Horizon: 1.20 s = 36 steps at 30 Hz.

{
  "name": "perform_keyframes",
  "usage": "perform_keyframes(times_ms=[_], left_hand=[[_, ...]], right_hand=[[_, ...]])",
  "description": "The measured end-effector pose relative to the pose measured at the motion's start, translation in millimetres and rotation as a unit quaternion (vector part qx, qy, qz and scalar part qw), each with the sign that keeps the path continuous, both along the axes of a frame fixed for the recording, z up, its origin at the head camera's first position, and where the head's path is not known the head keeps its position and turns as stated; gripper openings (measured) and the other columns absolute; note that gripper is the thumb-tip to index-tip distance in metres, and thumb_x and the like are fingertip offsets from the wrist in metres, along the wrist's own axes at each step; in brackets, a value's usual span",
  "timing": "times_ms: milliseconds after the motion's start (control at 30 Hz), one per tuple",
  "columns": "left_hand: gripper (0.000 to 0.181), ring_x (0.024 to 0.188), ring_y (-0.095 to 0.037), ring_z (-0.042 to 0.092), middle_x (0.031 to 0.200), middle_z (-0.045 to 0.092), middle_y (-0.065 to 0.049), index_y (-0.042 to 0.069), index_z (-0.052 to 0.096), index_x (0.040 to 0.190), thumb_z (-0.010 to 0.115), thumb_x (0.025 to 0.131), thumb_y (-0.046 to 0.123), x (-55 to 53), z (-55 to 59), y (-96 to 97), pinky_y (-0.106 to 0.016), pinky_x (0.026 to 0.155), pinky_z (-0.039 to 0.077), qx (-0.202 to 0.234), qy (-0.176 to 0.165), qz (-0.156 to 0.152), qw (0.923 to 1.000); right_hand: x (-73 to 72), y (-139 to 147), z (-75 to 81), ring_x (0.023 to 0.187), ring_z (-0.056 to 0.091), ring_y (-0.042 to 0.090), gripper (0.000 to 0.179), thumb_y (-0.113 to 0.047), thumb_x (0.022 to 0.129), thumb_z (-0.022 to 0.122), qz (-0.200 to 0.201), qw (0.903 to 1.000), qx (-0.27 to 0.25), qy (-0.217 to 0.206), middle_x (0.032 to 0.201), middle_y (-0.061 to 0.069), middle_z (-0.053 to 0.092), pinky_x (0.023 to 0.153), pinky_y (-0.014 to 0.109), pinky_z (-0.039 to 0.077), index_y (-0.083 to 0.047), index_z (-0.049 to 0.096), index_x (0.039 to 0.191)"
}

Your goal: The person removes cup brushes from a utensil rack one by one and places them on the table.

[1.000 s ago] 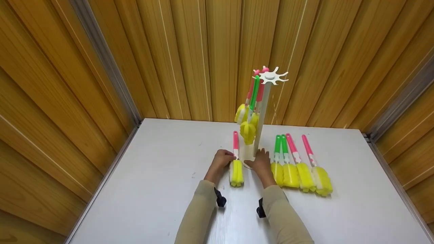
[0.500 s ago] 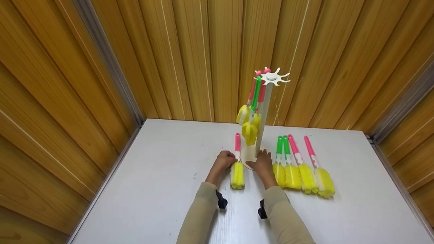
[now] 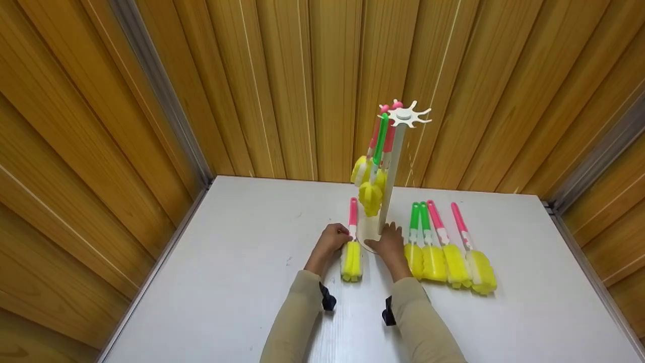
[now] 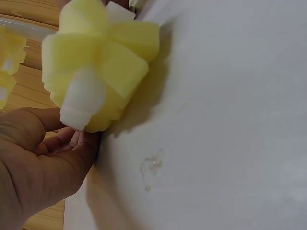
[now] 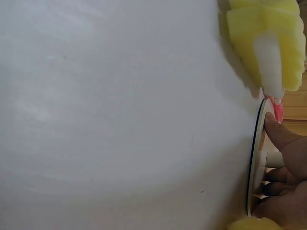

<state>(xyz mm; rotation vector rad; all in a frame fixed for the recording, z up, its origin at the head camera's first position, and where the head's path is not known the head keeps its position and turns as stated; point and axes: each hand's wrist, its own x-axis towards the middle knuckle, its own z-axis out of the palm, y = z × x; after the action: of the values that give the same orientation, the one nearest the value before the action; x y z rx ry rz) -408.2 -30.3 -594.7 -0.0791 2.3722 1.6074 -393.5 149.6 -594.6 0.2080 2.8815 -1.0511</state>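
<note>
A sponge bottle brush (image 3: 351, 262) with a pink handle and yellow-and-white head lies on the table, left of a white rack (image 3: 392, 176). My left hand (image 3: 331, 239) pinches this brush at its white neck; in the left wrist view, the sponge head (image 4: 105, 52) partly hides the fingertips. My right hand (image 3: 390, 247) rests on the rack's round base (image 3: 369, 231) with fingers spread; the right wrist view shows the thumb (image 5: 278, 132) lying on the base. From the rack's spoked top hang a green-handled brush (image 3: 371, 197) and two pink-handled brushes (image 3: 360, 170).
Right of the rack lies a row of sponge brushes: two green-handled ones (image 3: 434, 263), then two pink-handled ones (image 3: 482, 271). Wood-patterned panels (image 3: 282, 91) stand behind and beside the white table (image 3: 227, 262).
The head view has shifted very slightly. Both hands, the brush and the rack hold the same positions relative to one another.
</note>
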Motion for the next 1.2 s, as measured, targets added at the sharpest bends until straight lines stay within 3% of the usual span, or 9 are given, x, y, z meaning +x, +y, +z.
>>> perform_keyframes(times_ms=[200, 467, 867, 1033, 1200], left_hand=[[0.008, 0.072, -0.014, 0.054, 0.085, 0.059, -0.004, 0.002, 0.067, 0.099, 0.069, 0.094, 0.008, 2.2, -1.1, 0.1, -0.023, 0.063, 0.046, 0.015, 0.007, 0.007, 0.9998], [0.009, 0.075, -0.014, 0.055, 0.089, 0.062, -0.004, 0.005, 0.068, 0.101, 0.069, 0.095, 0.012, 2.4, -3.7, 1.7, -0.023, 0.064, 0.047, 0.003, -0.003, 0.010, 0.9999], [0.015, 0.079, -0.014, 0.057, 0.093, 0.064, -0.005, 0.003, 0.069, 0.105, 0.070, 0.095, 0.014, 5.2, -2.9, 4.0, -0.023, 0.067, 0.049, 0.013, -0.008, 0.025, 0.9996], [0.024, 0.079, -0.015, 0.058, 0.095, 0.065, -0.009, -0.001, 0.065, 0.112, 0.071, 0.093, 0.012, 8.0, -2.4, 3.3, -0.025, 0.068, 0.050, 0.023, 0.017, 0.026, 0.9993], [0.032, 0.094, -0.022, 0.064, 0.106, 0.066, -0.014, -0.005, 0.061, 0.121, 0.068, 0.095, 0.011, 7.0, 7.2, 3.6, -0.034, 0.083, 0.055, 0.006, 0.056, 0.023, 0.9982]], right_hand=[[0.3, -0.5, -0.4, 0.143, 0.027, 0.054, 0.086, -0.026, 0.090, 0.079, 0.002, 1.0000, -0.001, 0.004, 0.155, 0.039, 0.028, 0.119, 0.060, 0.024, 0.018, 0.034, 0.147], [0.6, 0.1, 1.6, 0.146, 0.021, 0.054, 0.087, -0.026, 0.091, 0.078, -0.002, 0.9999, -0.012, -0.011, 0.158, 0.038, 0.022, 0.120, 0.059, 0.020, 0.018, 0.030, 0.150], [0.5, -0.8, 1.3, 0.143, 0.028, 0.053, 0.086, -0.026, 0.090, 0.078, -0.004, 1.0000, 0.008, -0.002, 0.156, 0.038, 0.027, 0.119, 0.058, 0.025, 0.018, 0.032, 0.148], [2.5, -2.0, 2.0, 0.141, 0.031, 0.052, 0.083, -0.025, 0.090, 0.079, 0.002, 0.9999, 0.007, 0.011, 0.153, 0.038, 0.032, 0.118, 0.058, 0.027, 0.019, 0.036, 0.146], [4.7, -2.3, 2.9, 0.138, 0.034, 0.053, 0.079, -0.023, 0.088, 0.080, 0.001, 0.9993, 0.019, 0.032, 0.149, 0.039, 0.038, 0.117, 0.058, 0.029, 0.020, 0.041, 0.142]])
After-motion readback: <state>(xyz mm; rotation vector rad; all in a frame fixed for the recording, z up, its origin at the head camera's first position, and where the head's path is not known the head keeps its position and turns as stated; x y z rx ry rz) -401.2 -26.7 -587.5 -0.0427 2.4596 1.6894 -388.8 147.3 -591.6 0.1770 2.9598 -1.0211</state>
